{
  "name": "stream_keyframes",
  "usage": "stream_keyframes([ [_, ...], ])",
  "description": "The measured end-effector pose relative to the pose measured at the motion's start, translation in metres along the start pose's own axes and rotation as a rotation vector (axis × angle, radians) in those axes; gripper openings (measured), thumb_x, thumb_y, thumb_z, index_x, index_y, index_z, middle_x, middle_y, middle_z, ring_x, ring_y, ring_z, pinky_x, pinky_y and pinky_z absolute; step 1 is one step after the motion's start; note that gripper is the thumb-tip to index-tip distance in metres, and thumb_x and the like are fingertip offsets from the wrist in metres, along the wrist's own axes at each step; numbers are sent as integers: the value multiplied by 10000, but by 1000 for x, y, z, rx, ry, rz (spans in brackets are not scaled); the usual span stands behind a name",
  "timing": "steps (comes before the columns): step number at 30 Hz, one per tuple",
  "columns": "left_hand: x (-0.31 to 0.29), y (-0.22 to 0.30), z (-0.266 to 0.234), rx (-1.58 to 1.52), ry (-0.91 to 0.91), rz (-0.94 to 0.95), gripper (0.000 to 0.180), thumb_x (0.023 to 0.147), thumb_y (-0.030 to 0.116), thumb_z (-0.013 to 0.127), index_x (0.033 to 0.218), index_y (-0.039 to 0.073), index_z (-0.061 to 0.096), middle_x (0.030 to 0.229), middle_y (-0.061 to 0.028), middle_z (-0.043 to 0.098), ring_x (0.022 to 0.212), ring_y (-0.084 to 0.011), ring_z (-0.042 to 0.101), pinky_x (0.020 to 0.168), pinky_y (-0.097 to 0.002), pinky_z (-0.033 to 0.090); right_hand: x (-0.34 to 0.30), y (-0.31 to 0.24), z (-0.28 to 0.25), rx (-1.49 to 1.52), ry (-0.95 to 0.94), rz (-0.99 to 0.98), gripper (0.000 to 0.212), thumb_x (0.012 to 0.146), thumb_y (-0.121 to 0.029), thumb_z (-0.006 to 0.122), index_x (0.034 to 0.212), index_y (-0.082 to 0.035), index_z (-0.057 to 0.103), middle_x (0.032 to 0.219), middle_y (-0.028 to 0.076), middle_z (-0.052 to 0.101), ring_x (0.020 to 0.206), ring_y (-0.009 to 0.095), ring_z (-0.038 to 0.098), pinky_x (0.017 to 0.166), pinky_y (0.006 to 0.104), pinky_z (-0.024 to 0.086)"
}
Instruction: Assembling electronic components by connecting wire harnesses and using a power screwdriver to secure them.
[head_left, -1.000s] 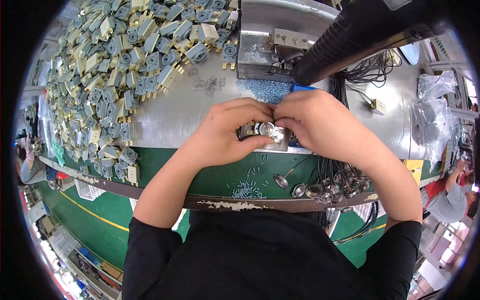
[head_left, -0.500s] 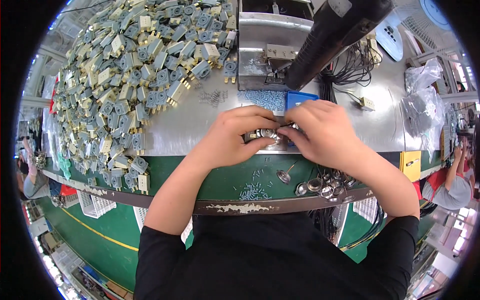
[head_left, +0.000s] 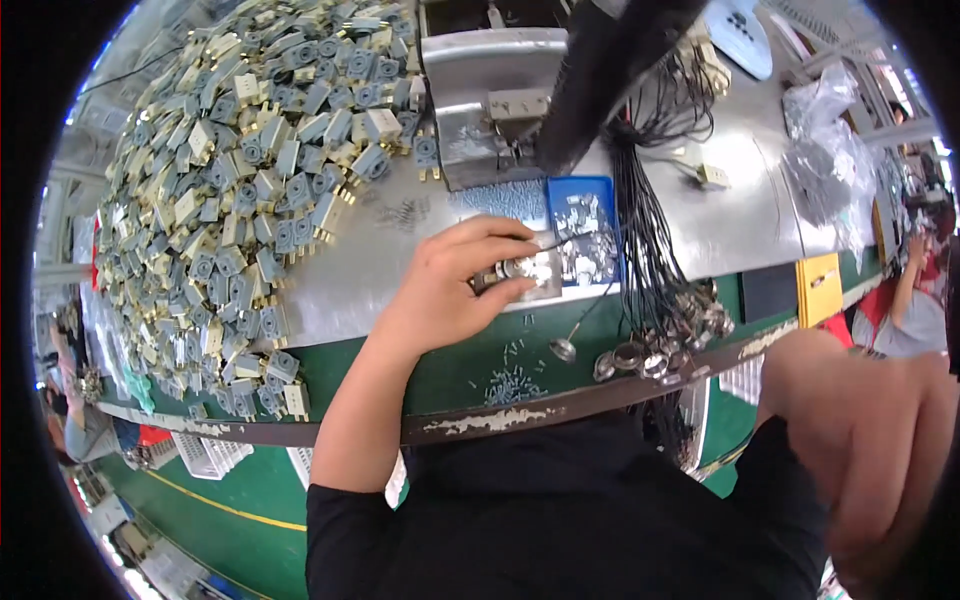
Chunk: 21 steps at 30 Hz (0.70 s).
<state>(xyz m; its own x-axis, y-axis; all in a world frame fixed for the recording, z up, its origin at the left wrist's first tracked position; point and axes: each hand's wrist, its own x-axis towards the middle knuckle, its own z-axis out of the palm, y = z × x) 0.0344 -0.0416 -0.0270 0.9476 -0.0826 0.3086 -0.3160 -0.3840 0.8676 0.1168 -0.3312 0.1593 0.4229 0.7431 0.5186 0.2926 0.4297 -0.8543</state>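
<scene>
A: I follow from my remote seat. Which step do you read?

B: I judge it is a holding step. The left hand [head_left: 450, 278] is curled, with thumb and fingers closed around a round metal part [head_left: 513, 269].

A: And the right hand [head_left: 862, 435]?

B: It is large and blurred, outside the near edge of the worktop [head_left: 340, 300], toward its right end. The fingers seem bent, but I cannot tell how far open it is, or whether it holds something.

A: Where exactly is the part?

B: Close to the front edge of the worktop's metal sheet, just left of the blue tray [head_left: 580, 183].

A: What does the next move call for?

B: In my opinion, a steady left grip, and a clearer view of the right fingers.

A: How does the part look to you?

B: Silvery and shiny, with strong glare beside it. The fingers cover much of it, so I cannot tell its whole shape.
</scene>
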Motion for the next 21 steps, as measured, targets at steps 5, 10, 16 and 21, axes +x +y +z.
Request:
stream_keyframes([
  [5,2,2,2,-23,-51,-28,335,793,54,870,1114,28,777,1196,-123,749,1083,-294,733,911,-379,584,23,3,-14,-70,1,-53,263,995,-375,666,1017,-117,714,1139,18,709,991,173,675,855,335,516],
  [10,-4,0,-3,-4,-53,-6,308,803,87,859,1096,33,779,1170,-114,756,1041,-309,745,888,-392,599,36,103,-26,-325,664,-195,654,1025,-529,602,1483,-74,499,1533,168,522,1294,312,559,1090,435,430],
  [16,1,-1,-6,16,-44,20,295,811,115,855,1086,38,780,1158,-115,761,1029,-320,746,868,-399,603,72,130,-1,-171,289,145,1116,900,-828,576,1598,1,308,1364,238,604,1247,355,640,1107,479,475],
  [21,2,-5,-4,5,-26,43,300,811,130,858,1090,55,780,1155,-111,762,1026,-320,745,865,-402,603,92,146,-3,-9,15,291,1124,835,-919,523,1500,-22,389,959,131,637,858,282,676,833,426,556],
])
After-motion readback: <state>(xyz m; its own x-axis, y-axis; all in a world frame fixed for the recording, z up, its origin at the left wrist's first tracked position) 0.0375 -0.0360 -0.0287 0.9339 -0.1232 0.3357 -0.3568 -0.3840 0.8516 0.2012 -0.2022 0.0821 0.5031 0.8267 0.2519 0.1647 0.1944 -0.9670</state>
